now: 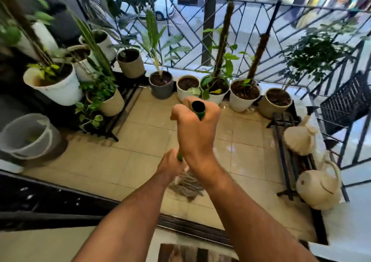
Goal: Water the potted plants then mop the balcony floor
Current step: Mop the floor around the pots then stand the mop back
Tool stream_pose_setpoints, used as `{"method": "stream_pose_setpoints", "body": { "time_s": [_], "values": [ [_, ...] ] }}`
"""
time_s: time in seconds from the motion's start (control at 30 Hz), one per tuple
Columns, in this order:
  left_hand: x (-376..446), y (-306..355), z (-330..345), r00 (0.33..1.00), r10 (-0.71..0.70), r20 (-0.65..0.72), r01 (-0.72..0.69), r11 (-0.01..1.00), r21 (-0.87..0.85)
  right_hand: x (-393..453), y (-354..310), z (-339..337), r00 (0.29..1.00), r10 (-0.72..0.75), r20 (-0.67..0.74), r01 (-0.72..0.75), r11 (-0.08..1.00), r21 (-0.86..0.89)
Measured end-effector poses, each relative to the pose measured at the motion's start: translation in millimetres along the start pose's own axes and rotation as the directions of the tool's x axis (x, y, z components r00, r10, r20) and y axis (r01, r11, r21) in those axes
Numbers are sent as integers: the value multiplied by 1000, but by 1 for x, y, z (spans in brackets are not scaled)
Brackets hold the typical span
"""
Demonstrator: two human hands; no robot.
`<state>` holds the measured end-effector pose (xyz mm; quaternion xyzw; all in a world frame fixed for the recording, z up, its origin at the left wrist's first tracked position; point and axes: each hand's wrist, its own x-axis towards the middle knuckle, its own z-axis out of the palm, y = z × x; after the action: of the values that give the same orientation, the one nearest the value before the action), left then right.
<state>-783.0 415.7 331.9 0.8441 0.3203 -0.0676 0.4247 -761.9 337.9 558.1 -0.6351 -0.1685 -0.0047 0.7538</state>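
I hold a mop with a green handle [198, 109] upright in front of me. My right hand [197, 129] is closed around the handle's top end. My left hand [170, 164] grips the handle lower down. The grey string mop head [185, 185] rests on the beige tiled balcony floor [140, 141], partly hidden behind my arms. Potted plants stand along the railing: a grey pot [161, 85], white pots [244, 95] and a beige pot [274, 102].
A black plant stand [124, 95] with several pots fills the left side. A white bucket [28, 135] stands at the left. At the right, a low black rack [285, 157] carries cream watering cans [319, 187]. A metal railing [200, 41] closes the far side. Wet patches shine near the right pots.
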Motion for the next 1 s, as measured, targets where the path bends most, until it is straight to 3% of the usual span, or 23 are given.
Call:
{"method": "stream_pose_setpoints", "body": {
  "time_s": [0.23, 0.47, 0.8, 1.0],
  "values": [
    [39, -32, -56, 987, -52, -150, 97, 944, 314, 18, 24, 12, 972, 208, -105, -186, 964, 190],
    [47, -34, -35, 983, -15, -184, 91, 907, 411, 31, 49, -30, 928, 323, -185, -243, 902, 357],
    [2, 48, 107, 992, -63, -108, 83, 979, 185, 36, 33, -164, 943, 256, -214, -212, 955, 209],
    [-41, 156, 231, 1000, -24, -19, 25, 996, 88, 57, -7, -296, 902, 184, -391, -174, 983, 62]
  ]
}}
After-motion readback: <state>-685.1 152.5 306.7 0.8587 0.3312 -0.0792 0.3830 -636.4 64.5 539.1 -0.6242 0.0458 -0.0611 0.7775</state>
